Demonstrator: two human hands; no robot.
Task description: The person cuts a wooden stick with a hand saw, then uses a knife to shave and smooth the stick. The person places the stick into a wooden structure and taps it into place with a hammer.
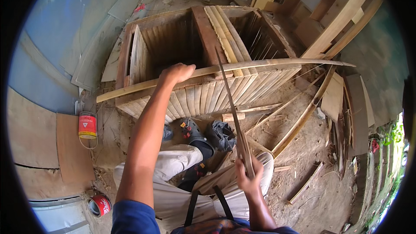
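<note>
My left hand (177, 73) is closed on a long, thin wooden strip (281, 63), pressing it against the near top edge of a slatted wooden crate (203, 98). The strip runs across the crate and sticks out past both ends. In my right hand (250, 175), held low over my right thigh, is the handle of a handsaw (234, 112). Its narrow dark blade, seen nearly edge-on, points up and away and crosses the strip near the crate's middle. Whether the teeth touch the wood I cannot tell. Several light boards (227, 34) lie across the crate's top beside a reddish-brown crosspiece (207, 39).
A red and yellow paint can (88, 125) stands left of the crate; a red tin (99, 206) lies nearer. Black plastic (222, 135) is by my feet. A curved strip (307, 113) and wood scraps litter the dirt floor. Planks (342, 21) lean at the back right.
</note>
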